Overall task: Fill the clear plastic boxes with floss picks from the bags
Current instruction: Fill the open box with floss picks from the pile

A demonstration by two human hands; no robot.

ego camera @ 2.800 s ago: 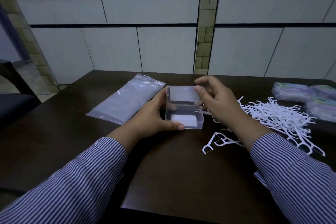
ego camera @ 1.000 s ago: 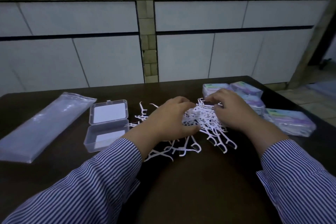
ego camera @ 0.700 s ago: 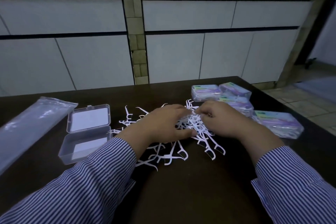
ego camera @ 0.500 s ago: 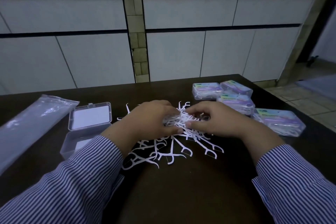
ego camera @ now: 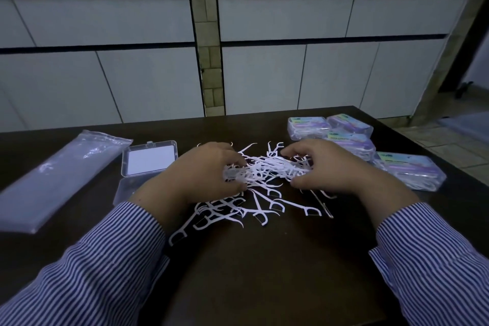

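Note:
A bunch of white floss picks [ego camera: 264, 171] is gathered between my two hands above the dark table [ego camera: 264, 259]. My left hand [ego camera: 206, 172] grips the bunch's left end with curled fingers, and my right hand [ego camera: 325, 169] grips its right end. More loose floss picks [ego camera: 238, 213] lie scattered under and in front of my hands. An open clear plastic box [ego camera: 148, 160] sits to the left, its lid flat behind; my left forearm hides part of its base.
An empty clear plastic bag [ego camera: 55, 177] lies at the far left. Several filled, labelled boxes [ego camera: 407, 173] are clustered at the right near the table's edge. White cabinet doors [ego camera: 148, 82] stand behind the table.
Both hands left the open box, moved right to the floss pick pile and raked the picks together into a bunch held between them. The camera view shifted slightly.

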